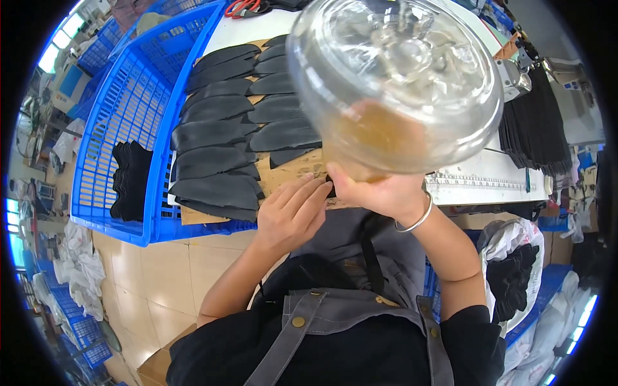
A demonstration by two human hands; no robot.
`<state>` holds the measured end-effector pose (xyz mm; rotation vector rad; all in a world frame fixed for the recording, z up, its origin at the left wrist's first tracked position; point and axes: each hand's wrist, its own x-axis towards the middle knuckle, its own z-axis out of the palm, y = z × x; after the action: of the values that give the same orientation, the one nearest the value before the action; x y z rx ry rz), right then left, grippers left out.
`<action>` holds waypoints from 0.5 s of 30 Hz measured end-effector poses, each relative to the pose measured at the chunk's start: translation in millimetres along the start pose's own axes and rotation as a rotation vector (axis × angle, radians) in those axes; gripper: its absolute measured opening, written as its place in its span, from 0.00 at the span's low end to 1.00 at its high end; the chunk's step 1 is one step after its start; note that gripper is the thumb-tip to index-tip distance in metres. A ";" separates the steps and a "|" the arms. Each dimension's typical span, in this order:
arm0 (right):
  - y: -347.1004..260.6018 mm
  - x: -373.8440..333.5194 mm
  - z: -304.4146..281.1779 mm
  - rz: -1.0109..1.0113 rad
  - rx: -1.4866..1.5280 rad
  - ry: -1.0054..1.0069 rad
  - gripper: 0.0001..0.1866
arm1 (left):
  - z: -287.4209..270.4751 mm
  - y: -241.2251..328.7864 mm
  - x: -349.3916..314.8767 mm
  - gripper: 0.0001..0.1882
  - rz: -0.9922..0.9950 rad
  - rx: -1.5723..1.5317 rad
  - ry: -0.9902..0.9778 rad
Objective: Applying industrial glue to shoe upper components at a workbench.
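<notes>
A large clear plastic bottle (399, 61) is tipped so its moulded base faces up toward me, with yellowish stuff showing low inside it. My right hand (386, 193) is closed around its lower end, which is mostly hidden by the bottle and fingers. Beside the right thumb lies a small dark edge of a black piece (331, 185), and the fingertips of my left hand (293, 215) pinch or press at it, fingers together. Both hands are over a brown cardboard sheet (290, 172). Overlapping rows of curved black pieces (215, 132) cover the sheet's left and far parts.
A blue plastic crate (148, 193) stands left of the table, with black wavy-edged pieces (132, 180) inside. Red-handled scissors (243, 8) lie at the far edge. To the right are a ruler (476, 184), hanging black strips (531, 122) and a white bag (535, 231) of black pieces.
</notes>
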<state>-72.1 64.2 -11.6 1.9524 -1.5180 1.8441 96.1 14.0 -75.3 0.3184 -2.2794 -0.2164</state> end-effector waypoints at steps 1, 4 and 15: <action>0.5 2.2 -2.8 0.001 -0.003 0.004 0.40 | 0.9 -0.3 -0.4 0.17 0.004 -0.002 -0.001; -2.8 7.4 -24.8 0.189 -0.112 -0.013 0.39 | 2.3 0.2 0.1 0.17 0.001 -0.007 0.004; -13.0 -12.8 -109.8 0.219 -0.279 0.349 0.33 | -0.9 -0.5 -2.6 0.18 -0.010 -0.005 0.035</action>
<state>-141.0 146.9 16.8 1.3118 -1.8051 1.8063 98.5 14.2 -76.6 0.3288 -2.2433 -0.2200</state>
